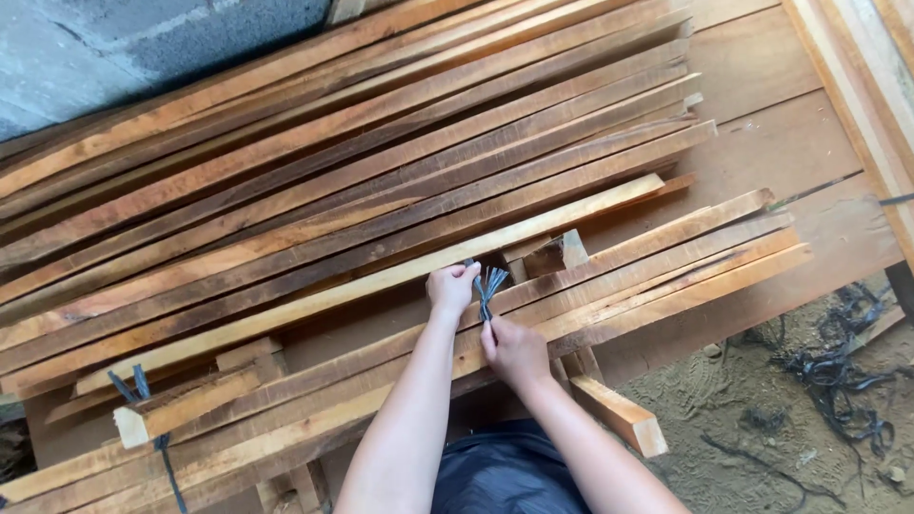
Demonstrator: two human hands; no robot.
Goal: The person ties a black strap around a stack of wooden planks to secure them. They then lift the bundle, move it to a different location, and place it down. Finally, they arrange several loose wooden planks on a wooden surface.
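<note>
My left hand point(451, 288) is closed around the upper end of a dark plastic strap point(489, 286), at the edge of a pale long plank point(362, 284). Just below it, my right hand point(515, 350) pinches the same strap's frayed lower end over a bundle of reddish-brown planks point(666, 276). Both forearms reach up from the bottom of the view. The strap runs between the two plank groups; where it passes under the wood is hidden.
A big stack of long planks point(314, 152) fills the upper left, lying on a wooden platform point(790, 152). Short offcut blocks point(619, 414) stick out below. Another strap point(129, 385) shows at the lower left. Loose dark straps point(843, 371) lie on the sandy ground to the right.
</note>
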